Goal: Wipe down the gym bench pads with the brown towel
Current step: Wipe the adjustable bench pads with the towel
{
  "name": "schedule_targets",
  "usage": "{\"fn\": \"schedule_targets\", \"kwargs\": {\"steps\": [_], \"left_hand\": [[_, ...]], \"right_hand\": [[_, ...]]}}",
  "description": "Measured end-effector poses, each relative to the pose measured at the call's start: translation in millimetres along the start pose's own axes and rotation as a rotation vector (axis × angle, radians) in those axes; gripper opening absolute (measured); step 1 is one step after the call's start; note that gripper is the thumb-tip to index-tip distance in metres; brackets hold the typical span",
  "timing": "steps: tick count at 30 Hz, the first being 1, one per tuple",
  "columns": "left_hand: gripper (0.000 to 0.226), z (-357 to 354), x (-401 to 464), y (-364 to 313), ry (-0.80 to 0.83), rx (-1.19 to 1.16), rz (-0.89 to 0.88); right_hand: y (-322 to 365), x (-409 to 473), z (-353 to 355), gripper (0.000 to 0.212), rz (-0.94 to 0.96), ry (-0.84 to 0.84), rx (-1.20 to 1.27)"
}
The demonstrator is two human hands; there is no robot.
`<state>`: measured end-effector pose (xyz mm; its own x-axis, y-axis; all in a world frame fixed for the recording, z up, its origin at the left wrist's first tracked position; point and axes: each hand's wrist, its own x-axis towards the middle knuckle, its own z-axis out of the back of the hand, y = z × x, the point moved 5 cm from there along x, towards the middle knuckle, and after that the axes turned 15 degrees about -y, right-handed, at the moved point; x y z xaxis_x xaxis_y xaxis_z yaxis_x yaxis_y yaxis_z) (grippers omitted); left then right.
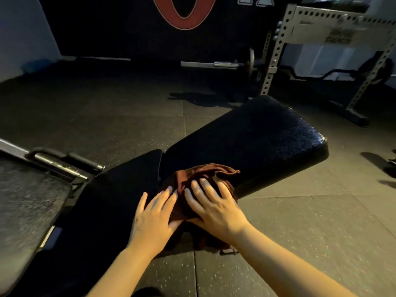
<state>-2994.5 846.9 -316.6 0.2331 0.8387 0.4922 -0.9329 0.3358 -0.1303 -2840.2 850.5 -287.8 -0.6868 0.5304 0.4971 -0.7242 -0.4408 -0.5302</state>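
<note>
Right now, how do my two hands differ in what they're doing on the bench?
The right hand lies flat on top of the brown towel, fingers spread, while the left hand rests mostly on the black seat pad with only its fingertips touching the towel's edge. The right hand sits nearer the long back pad; the left sits nearer the seat. Both hands are open, palms down.

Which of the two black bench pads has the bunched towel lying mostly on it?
The larger, farther pad, beyond the gap. The brown towel sits at its near end under both hands; the nearer pad lies mostly bare.
</note>
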Motion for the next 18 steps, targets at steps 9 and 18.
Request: {"fn": "schedule_targets", "kwargs": {"steps": [9,18], "left_hand": [[0.074,6,19,-41,0.059,-0.049,-0.025],[0.098,16,91,-131,0.094,-0.085,-0.110]], "right_hand": [[-68,-11,35,0.064,0.083,-0.033,-0.013],[-172,-40,78,0.064,-0.096,0.135,-0.108]]}}
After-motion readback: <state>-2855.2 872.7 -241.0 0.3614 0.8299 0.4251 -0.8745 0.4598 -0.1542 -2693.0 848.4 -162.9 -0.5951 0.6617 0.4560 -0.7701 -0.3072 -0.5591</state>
